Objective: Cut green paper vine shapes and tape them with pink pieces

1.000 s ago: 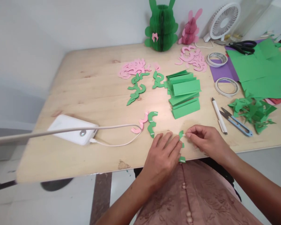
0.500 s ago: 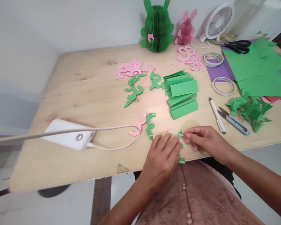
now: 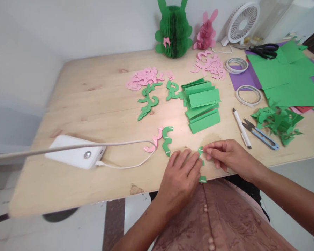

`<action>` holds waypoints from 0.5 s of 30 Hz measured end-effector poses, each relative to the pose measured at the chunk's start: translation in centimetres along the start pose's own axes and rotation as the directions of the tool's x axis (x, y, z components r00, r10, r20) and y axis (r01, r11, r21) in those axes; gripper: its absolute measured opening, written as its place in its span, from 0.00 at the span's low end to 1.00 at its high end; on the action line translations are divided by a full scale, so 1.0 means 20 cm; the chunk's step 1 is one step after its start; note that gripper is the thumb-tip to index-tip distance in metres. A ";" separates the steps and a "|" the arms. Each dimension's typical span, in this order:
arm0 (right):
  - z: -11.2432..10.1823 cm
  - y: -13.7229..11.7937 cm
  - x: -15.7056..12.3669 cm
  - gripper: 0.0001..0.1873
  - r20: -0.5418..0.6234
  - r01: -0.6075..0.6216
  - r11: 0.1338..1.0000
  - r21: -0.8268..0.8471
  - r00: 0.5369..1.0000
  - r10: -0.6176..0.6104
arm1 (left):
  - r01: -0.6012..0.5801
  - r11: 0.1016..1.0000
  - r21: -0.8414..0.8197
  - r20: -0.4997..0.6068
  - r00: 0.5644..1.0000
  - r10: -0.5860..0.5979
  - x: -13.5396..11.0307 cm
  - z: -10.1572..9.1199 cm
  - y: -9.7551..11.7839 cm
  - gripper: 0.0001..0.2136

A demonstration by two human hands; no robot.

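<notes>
Green paper cutout (image 3: pixel 202 178) with thin white strips (image 3: pixel 203 181), partly under left hand (image 3: pixel 181 172)

Green paper cutout (image 3: pixel 203 179), mostly covered, white strips (image 3: pixel 203 181) at two ends, beside the table's edge (image 3: pixel 120 196)

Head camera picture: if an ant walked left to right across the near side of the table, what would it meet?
White power bank, pink scalloped paper strip, green scalloped paper strip, left hand, green paper piece peeking from under it, right hand, white pen, blue thread snips, green paper scraps.
</notes>
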State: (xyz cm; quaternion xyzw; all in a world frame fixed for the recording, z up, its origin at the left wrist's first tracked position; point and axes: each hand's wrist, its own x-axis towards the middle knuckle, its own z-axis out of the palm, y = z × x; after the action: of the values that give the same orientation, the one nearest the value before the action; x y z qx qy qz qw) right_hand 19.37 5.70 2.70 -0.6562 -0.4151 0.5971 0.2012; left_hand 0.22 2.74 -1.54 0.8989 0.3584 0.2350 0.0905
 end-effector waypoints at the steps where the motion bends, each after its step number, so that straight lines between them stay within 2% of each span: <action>1: 0.00 0.00 0.00 0.14 -0.001 0.001 1.000 -0.004 1.000 -0.001 | 0.001 1.000 -0.001 0.000 1.000 -0.001 0.00 0.00 0.00 0.12; 15: 0.00 -0.01 0.01 0.15 0.013 0.010 1.000 -0.021 1.000 -0.009 | 0.004 1.000 -0.017 -0.007 1.000 -0.004 0.01 -0.01 0.00 0.11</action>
State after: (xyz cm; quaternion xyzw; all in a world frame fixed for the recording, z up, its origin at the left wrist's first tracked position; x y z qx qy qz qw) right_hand 19.29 5.94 2.82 -0.6523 -0.4260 0.5960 0.1943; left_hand 0.30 2.94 -1.23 0.8966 0.3584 0.2411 0.0974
